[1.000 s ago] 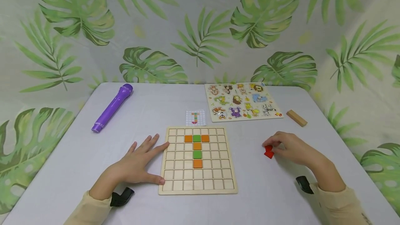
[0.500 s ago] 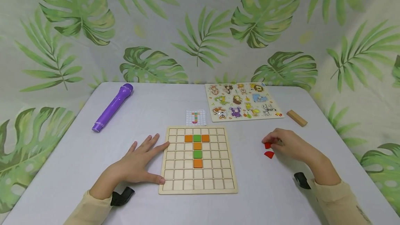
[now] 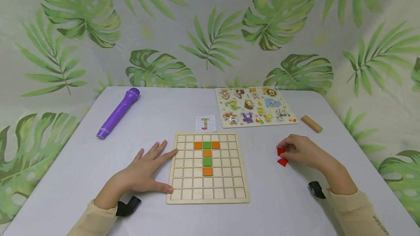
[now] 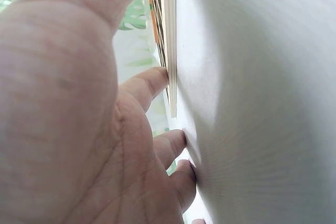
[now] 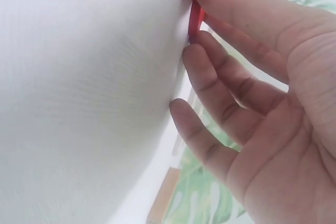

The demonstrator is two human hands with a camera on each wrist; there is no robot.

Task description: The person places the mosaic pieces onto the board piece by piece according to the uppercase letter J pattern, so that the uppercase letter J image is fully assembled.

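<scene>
A wooden grid board [image 3: 193,194] lies in front of me, with orange tiles [image 3: 207,171] and green tiles [image 3: 207,161] set in a T shape in its cells. My left hand [image 3: 142,172] is spread flat at the board's left side, thumb and index finger touching its edge. To the right of the board, my right hand [image 3: 303,152] pinches a red tile [image 3: 280,152] between thumb and fingers, low at the tabletop. Just nearer lies a second red tile [image 3: 282,162], shaped like a quarter circle. The right wrist view shows both red tiles edge-on beside the thumb.
Behind the board lies a small pattern card [image 3: 205,123]. An animal puzzle board [image 3: 256,107] is at the back, with a wooden block [image 3: 311,124] to its right. A purple toy microphone [image 3: 118,114] lies at the left.
The farther red tile, first touching the nearer one, has shifted slightly away and turned under my right fingers. My right hand moved a little away from me. The left hand stays put.
</scene>
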